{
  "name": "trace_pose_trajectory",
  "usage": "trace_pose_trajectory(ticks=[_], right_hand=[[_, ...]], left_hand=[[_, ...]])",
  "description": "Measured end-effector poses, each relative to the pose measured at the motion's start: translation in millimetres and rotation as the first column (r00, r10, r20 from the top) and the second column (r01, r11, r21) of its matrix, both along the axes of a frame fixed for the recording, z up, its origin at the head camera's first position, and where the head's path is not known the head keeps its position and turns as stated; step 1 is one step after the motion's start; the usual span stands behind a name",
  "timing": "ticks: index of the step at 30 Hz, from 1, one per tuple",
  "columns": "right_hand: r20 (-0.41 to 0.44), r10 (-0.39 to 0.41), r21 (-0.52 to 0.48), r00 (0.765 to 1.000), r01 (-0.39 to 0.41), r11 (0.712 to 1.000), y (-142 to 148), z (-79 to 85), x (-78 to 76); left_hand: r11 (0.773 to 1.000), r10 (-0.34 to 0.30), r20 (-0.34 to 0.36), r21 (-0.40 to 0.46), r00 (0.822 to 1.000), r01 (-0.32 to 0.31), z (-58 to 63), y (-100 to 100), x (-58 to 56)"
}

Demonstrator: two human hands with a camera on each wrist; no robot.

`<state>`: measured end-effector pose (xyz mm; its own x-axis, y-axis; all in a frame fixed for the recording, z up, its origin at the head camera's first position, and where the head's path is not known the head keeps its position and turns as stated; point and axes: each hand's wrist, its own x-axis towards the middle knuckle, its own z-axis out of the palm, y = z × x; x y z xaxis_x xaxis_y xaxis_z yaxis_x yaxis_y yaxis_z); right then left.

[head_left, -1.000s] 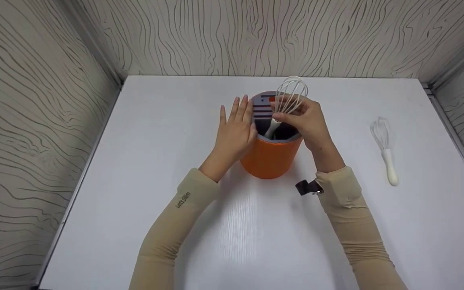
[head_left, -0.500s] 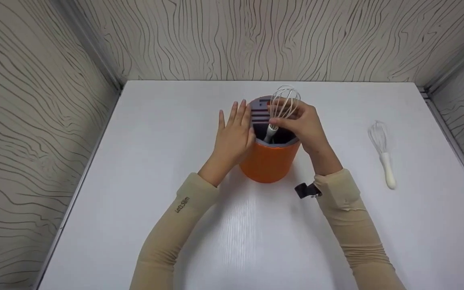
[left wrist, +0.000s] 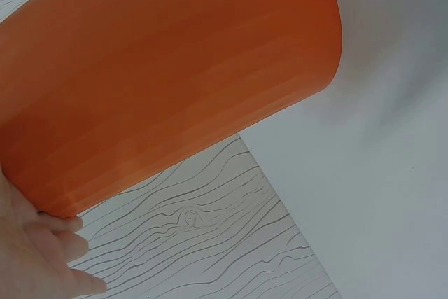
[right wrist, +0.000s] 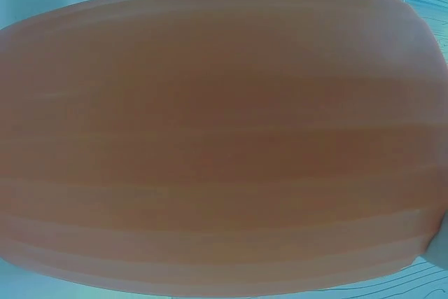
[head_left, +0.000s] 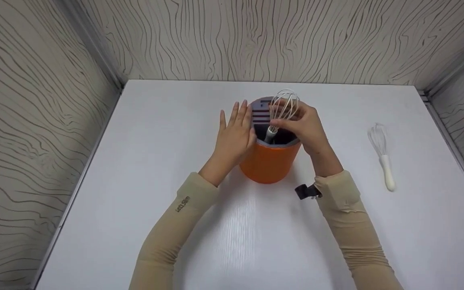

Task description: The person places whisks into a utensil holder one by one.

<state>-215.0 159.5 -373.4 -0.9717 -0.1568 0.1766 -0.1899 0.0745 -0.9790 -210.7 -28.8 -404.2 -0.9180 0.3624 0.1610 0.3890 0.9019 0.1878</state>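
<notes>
In the head view an orange round knife block (head_left: pixel 270 163) stands upright mid-table, with a grey slotted top and a dark opening at its front. A white whisk (head_left: pixel 271 133) stands in that opening handle down, its wire loops up. My right hand (head_left: pixel 306 125) pinches the whisk by its wires, just above the handle. The lower handle is hidden inside the block. With straight fingers, my left hand (head_left: pixel 234 135) lies against the block's left side at the rim. Orange wall fills most of both wrist views, and some left fingers (left wrist: pixel 70 243) show beside it in the left one.
A second white whisk (head_left: pixel 386 165) lies on the white table (head_left: pixel 135 169), to the right of my right arm. Wood-patterned panels (head_left: pixel 256 40) stand along the back and both sides. A black strap mount (head_left: pixel 306 191) sticks out from my right wrist.
The right hand has lowered the whisk deeper into the block's front opening, so less of its handle shows. My left hand keeps its place on the block.
</notes>
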Motion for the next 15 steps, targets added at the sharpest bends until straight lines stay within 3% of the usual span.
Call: trace_pose_trajectory(ticks=[6,15], right_hand=[[0.013,0.002,0.029,1.000,-0.002,1.000,-0.1,0.4,1.0],[-0.013,0.029,-0.008,0.999,-0.029,1.000,-0.4,-1.6,0.2]], left_hand=[[1.000,-0.004,0.011,0.013,1.000,0.004,-1.2,-0.1,-0.6],[1.000,-0.020,-0.027,0.006,0.999,0.020,-2.2,-1.2,-1.4]])
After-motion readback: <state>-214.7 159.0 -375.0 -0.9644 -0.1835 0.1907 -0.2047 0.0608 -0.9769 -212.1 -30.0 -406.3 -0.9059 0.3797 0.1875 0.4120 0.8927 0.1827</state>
